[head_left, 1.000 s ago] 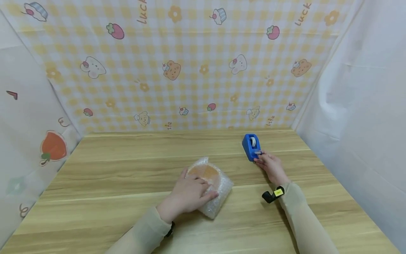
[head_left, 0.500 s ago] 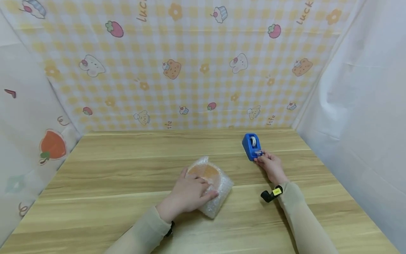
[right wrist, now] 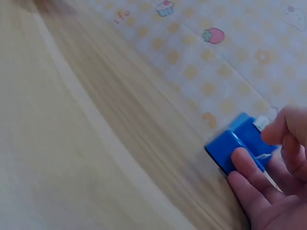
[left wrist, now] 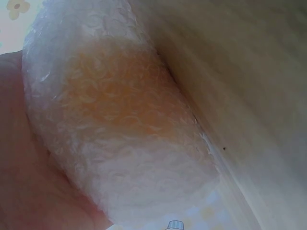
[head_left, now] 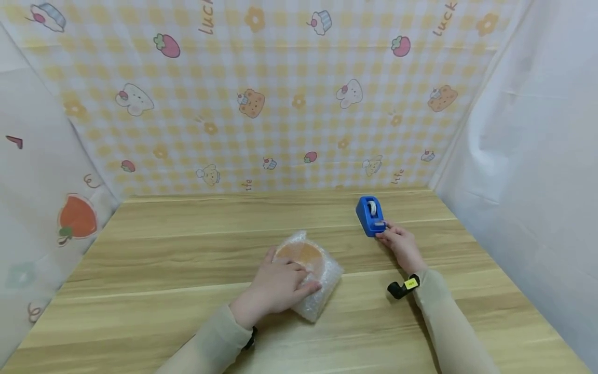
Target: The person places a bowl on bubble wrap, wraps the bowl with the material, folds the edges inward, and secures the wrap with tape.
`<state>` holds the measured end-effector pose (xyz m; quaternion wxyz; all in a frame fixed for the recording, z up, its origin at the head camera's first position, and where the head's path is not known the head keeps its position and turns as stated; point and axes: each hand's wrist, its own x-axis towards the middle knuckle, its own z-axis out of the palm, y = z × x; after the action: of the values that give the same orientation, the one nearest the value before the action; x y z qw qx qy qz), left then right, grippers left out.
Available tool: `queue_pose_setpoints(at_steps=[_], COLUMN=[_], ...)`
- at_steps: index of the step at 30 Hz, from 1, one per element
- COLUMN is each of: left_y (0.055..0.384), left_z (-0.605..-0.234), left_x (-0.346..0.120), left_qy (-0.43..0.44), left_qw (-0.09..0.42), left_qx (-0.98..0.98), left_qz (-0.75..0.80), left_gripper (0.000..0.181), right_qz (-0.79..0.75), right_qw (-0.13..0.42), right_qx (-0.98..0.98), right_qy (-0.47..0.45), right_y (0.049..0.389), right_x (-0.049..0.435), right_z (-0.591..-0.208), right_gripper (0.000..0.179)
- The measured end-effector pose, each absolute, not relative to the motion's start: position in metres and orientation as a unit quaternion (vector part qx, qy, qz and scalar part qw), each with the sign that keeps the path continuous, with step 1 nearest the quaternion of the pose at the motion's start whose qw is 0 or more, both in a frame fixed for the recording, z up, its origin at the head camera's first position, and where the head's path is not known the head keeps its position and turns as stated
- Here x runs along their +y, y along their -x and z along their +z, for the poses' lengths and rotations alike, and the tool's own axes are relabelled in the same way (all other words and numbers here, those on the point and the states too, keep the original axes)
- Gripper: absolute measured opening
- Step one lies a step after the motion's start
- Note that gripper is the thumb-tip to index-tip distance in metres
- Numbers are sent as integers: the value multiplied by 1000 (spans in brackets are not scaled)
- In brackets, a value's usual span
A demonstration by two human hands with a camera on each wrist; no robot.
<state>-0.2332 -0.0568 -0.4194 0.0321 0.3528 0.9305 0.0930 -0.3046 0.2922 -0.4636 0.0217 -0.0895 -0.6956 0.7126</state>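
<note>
A flat bubble-wrapped packet [head_left: 329, 270] with an orange patch showing through lies in the middle of the wooden table. My left hand [head_left: 280, 283] rests across it, fingers over its top and thumb towards the right. Close up in the left wrist view, the packet's bubble wrap [left wrist: 129, 91] has the palm along its left side. Farther right, my right hand [head_left: 401, 246] is at the front of a blue tape dispenser [head_left: 366, 215]. Two fingertips touch the dispenser's blue body [right wrist: 223, 151]; thumb and forefinger seem to pinch the tape's loose end, though the contact is partly hidden.
The wooden table [head_left: 187, 234] runs back to a yellow checked cloth [head_left: 299, 124] behind the dispenser. White cloths hang at the left [head_left: 28, 208] and right [head_left: 528, 182] sides. A roll of tape [head_left: 372, 208] sits in the dispenser.
My right hand has shifted slightly at the dispenser's front edge, its fingertips still by the cutter. The left hand and the packet have stayed in place.
</note>
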Motion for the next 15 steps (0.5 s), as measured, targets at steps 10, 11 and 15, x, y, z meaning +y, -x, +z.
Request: queue_pose_setpoints(at_steps=[10,11,15], left_y=[232,232,232], left_z=[-417,-417,-417], left_x=[-57,-57,-58], left_qy=[-355,-355,-353], left_qw=[32,32,30], left_qx=[930,930,931], left_qz=[92,92,91], left_gripper=[72,72,71], right_qz=[766,769,773], right_qw=[-13,-10,-19], right_qx=[-642,-639,-634], right_qy=[32,22,-5], right_y=[293,292,290], right_x=[323,324,320], right_z=[-452,-450,-438], right_gripper=[27,27,26])
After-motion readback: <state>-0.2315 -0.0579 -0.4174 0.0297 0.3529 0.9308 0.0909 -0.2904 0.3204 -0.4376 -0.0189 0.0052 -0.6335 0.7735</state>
